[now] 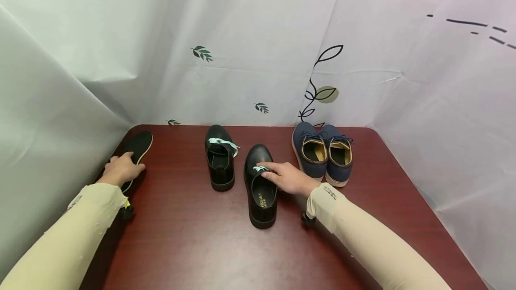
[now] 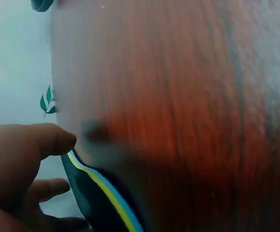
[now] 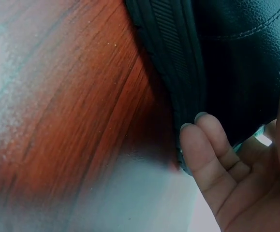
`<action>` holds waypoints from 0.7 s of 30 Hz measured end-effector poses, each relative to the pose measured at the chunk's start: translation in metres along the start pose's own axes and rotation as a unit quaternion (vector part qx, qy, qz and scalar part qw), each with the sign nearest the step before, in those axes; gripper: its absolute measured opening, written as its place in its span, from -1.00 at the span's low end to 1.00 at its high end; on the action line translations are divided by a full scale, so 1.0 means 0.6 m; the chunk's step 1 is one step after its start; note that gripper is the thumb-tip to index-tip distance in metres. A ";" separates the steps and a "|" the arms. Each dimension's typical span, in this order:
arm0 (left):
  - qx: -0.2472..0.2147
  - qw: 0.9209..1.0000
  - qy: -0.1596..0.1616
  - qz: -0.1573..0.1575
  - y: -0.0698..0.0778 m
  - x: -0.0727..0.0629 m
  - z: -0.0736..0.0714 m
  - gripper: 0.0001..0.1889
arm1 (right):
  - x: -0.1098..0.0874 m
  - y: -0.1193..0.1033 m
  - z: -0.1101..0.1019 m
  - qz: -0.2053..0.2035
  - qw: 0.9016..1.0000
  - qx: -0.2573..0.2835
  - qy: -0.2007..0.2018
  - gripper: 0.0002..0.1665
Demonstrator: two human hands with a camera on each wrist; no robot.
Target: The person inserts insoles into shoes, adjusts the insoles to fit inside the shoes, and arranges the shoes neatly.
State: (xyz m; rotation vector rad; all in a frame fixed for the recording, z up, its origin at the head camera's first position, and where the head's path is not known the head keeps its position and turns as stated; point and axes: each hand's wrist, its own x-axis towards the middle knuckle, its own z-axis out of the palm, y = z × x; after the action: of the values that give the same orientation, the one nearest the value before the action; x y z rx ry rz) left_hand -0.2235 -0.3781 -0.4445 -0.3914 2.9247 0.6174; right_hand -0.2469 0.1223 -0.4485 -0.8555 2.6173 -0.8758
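My left hand (image 1: 122, 169) is at the left side of the table, over a black insole (image 1: 141, 143). The thumb lies along the insole's right edge and the fingers are across it on the other side. In the left wrist view the insole (image 2: 89, 186) shows a yellow and blue layered rim. With my right hand (image 1: 291, 177) I grip a black leather shoe (image 1: 262, 215) with pale mint laces, near its opening. The right wrist view has fingers (image 3: 202, 152) against the shoe's side (image 3: 239, 72), close to the sole. A matching black shoe (image 1: 222, 178), laces loose, stands left of it.
A pair of navy lace-up shoes (image 1: 308, 147) with tan linings stands at the back right of the reddish-brown table (image 1: 193, 236). White cloth (image 1: 242, 26) with leaf prints hangs behind the table and along both sides.
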 end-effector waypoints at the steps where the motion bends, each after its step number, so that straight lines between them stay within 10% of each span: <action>1: 0.005 1.000 -0.007 -0.001 -0.002 0.000 0.000 -0.21 | 0.000 -0.001 0.000 0.001 1.000 -0.001 -0.002 -0.48; 21: 0.059 0.998 0.006 0.020 0.002 -0.020 -0.010 -0.38 | 0.003 0.002 0.002 0.006 1.000 0.007 -0.003 -0.50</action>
State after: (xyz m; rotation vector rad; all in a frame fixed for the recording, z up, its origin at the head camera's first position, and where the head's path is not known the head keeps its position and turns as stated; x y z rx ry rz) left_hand -0.2128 -0.3767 -0.4368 -0.3260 2.9683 0.4442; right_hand -0.2483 0.1215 -0.4501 -0.8381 2.6045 -0.8854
